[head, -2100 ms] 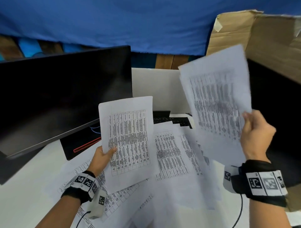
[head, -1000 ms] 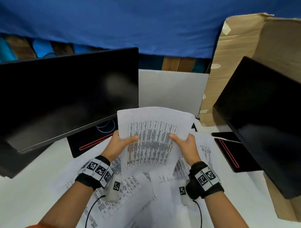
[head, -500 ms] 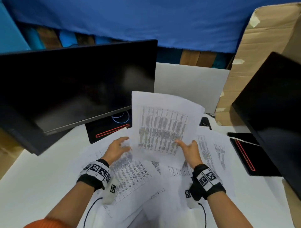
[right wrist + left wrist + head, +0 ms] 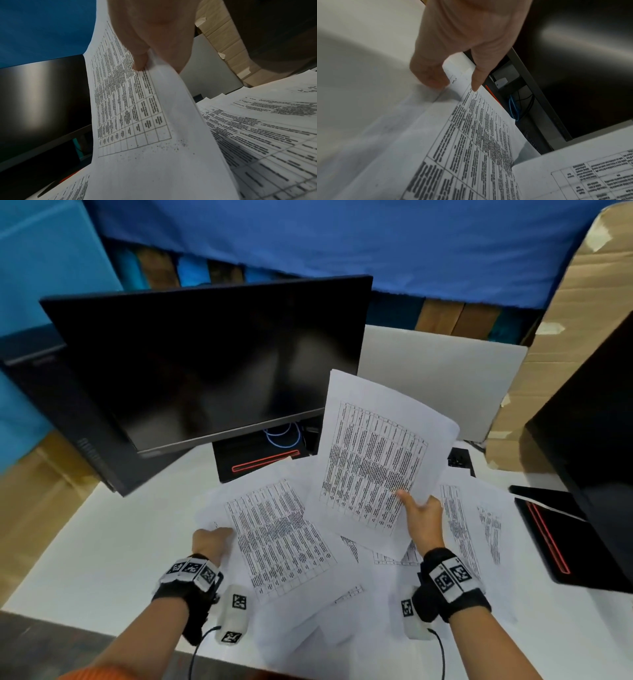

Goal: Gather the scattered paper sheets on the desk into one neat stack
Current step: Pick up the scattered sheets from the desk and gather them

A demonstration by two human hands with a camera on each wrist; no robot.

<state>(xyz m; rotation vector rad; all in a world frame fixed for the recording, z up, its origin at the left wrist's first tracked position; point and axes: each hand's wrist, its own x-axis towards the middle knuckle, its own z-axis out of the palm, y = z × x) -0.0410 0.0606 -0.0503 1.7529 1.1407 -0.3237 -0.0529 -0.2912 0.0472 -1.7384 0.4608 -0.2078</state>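
Observation:
My right hand (image 4: 418, 510) holds a gathered bunch of printed sheets (image 4: 373, 460) tilted up above the desk, thumb on the printed face (image 4: 140, 63). My left hand (image 4: 212, 539) pinches the left corner of another printed sheet (image 4: 281, 535) lying on the desk; in the left wrist view thumb and fingers (image 4: 428, 78) close on that sheet's lifted corner (image 4: 458, 75). More loose printed sheets (image 4: 472, 529) lie overlapping under and to the right of the held bunch, and some (image 4: 318, 618) reach the desk's near edge.
A tilted black monitor (image 4: 219, 361) stands at the back left over its stand base (image 4: 260, 460) with a red stripe. A second monitor (image 4: 596, 419) and base (image 4: 551, 539) sit right. Cardboard (image 4: 561, 302) rises behind. White desk (image 4: 96, 542).
My left hand let go of the held bunch, dropped to the desk and took hold of a sheet's corner. The right hand keeps the bunch raised, now further right.

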